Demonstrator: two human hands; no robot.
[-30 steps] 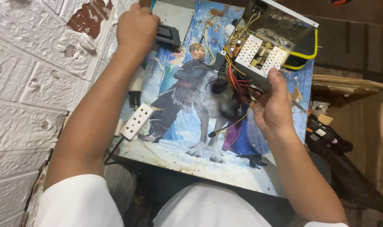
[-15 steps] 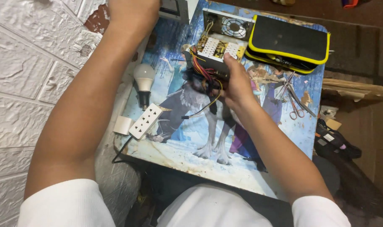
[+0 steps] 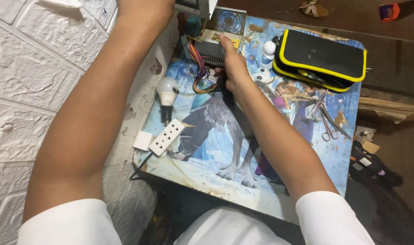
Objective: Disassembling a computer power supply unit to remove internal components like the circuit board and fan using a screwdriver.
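Note:
An open metal power supply unit [image 3: 210,45] with a fan [image 3: 228,20] and a bundle of coloured wires [image 3: 200,68] lies at the far left corner of a small table with a cartoon picture top [image 3: 207,177]. My right hand [image 3: 234,66] grips the unit's near edge, thumb laid on top. My left arm stretches along the wall to the top edge. Only the wrist end of my left hand [image 3: 141,8] shows, beside a grey box [image 3: 194,5]; its fingers are out of the picture.
A light bulb [image 3: 167,90] and a white power strip [image 3: 168,137] lie at the table's left edge. A black pouch with yellow trim [image 3: 322,56] sits far right, scissors and pliers [image 3: 327,120] below it. A white textured wall [image 3: 29,90] runs on the left.
My right hand has carried the power supply unit from the table's right side to the far left corner. My left hand has reached farther up, past the frame's edge.

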